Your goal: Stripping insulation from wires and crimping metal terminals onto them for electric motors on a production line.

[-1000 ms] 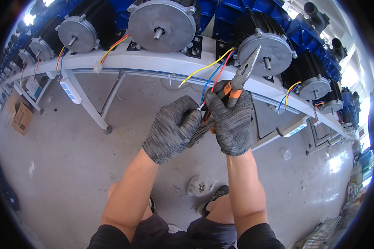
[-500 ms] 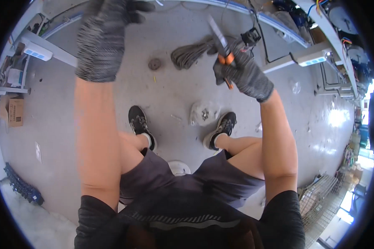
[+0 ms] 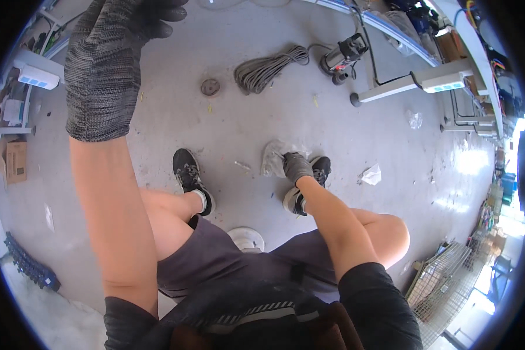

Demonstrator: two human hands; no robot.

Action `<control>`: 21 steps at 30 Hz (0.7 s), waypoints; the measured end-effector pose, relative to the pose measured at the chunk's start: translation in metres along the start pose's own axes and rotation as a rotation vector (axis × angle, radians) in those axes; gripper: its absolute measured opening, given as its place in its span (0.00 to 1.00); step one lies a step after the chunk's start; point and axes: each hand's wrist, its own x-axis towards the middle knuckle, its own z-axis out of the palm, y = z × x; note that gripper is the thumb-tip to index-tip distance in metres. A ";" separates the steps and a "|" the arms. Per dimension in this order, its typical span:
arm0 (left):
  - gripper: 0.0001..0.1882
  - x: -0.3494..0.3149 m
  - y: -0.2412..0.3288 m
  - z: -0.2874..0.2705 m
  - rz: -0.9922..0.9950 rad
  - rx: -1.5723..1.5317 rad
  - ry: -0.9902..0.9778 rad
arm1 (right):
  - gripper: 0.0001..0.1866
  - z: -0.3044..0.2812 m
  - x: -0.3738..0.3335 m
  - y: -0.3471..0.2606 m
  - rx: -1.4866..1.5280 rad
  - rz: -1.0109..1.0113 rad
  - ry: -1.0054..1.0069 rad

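Note:
My left hand [image 3: 108, 70], in a dark grey knit glove, is raised at the upper left. Its visible fingers stretch to the right and are apart, with nothing seen between them; the top edge cuts off part of the hand. Low between my feet, my gloved right hand [image 3: 297, 167] reaches down to a clear plastic bag [image 3: 272, 160] on the floor. Its fingers are closed at the bag's right side, and whatever they grip is hidden. The bag lies beside my right shoe [image 3: 321, 168].
Ahead lie a coiled grey cable [image 3: 265, 71], a metal pump [image 3: 344, 53] and a round dark disc [image 3: 210, 87]. Bench legs [image 3: 388, 89] rise at the right. A white scrap [image 3: 371, 175], a wire mesh crate [image 3: 440, 277] and a cardboard box [image 3: 16, 160] stand or lie farther out.
My right hand has come down from the upper right to the bag, and the orange-handled bladed tool it held is out of sight. My left hand has shifted left.

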 end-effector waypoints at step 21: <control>0.19 0.002 -0.010 0.010 -0.056 0.058 -0.028 | 0.18 0.006 0.005 0.008 0.113 0.196 -0.034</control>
